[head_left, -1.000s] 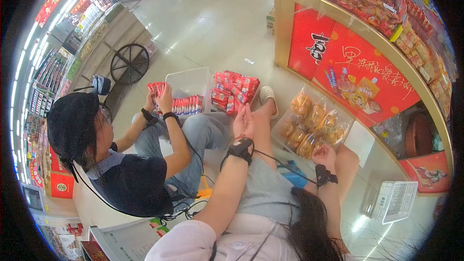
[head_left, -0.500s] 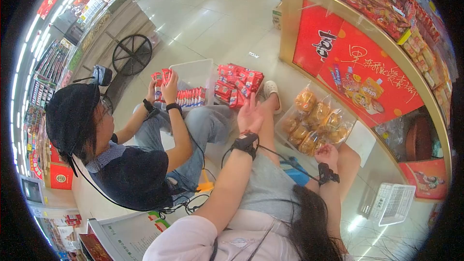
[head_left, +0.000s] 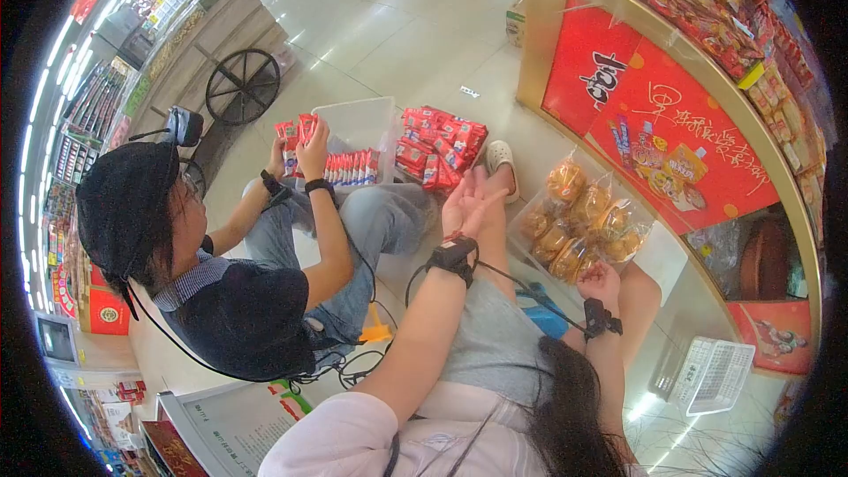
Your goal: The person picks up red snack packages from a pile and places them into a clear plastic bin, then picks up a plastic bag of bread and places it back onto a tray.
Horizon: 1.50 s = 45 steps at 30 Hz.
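My left hand point(head_left: 470, 214) is palm up over my leg with its fingers stretched out, holding nothing. Beyond its fingertips lies a heap of red snack packets point(head_left: 439, 143). My right hand point(head_left: 599, 283), loosely curled with nothing visible in it, is at the near edge of a clear plastic bin point(head_left: 523, 243). Inside this bin are several round golden-brown buns point(head_left: 565, 180) in clear wrappers. Both my wrists wear black straps with a cable.
A person point(head_left: 238, 300) sits on my left, both hands on red packets point(head_left: 307, 129) above a clear bin point(head_left: 386, 137) holding a row of packets. A red and gold display counter point(head_left: 658, 124) curves along the right. A white basket point(head_left: 717, 375) stands on the floor.
My left hand has shifted slightly right and its fingers have spread toward the right. My right hand stays by the bun bin. The whole view has shifted a little.
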Each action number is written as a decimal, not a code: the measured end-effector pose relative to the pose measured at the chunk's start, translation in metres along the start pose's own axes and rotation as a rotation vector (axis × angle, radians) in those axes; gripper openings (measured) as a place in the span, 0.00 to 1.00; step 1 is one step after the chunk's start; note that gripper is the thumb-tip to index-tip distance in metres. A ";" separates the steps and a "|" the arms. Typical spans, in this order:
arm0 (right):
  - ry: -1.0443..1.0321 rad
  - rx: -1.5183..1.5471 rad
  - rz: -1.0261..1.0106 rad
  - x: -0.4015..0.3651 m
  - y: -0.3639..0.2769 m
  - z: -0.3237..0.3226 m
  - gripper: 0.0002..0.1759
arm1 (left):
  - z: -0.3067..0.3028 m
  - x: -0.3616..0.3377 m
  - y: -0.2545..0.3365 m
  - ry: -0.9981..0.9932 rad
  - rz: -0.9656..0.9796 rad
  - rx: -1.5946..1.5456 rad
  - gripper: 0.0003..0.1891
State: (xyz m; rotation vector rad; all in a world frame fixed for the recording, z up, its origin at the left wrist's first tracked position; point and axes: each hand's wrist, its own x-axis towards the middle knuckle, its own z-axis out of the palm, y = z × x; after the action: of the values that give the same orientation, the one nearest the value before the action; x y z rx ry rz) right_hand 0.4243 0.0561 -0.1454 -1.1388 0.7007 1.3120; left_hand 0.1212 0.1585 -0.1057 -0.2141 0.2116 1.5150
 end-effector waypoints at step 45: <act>-0.050 -0.019 0.009 0.014 -0.003 -0.009 0.04 | -0.014 0.003 -0.003 -0.081 0.017 0.060 0.21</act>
State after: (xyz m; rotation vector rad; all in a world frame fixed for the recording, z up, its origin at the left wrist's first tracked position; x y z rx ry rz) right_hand 0.4318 0.0533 -0.1605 -1.1154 0.6586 1.3533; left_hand 0.1240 0.1571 -0.1201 -0.1028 0.1942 1.5292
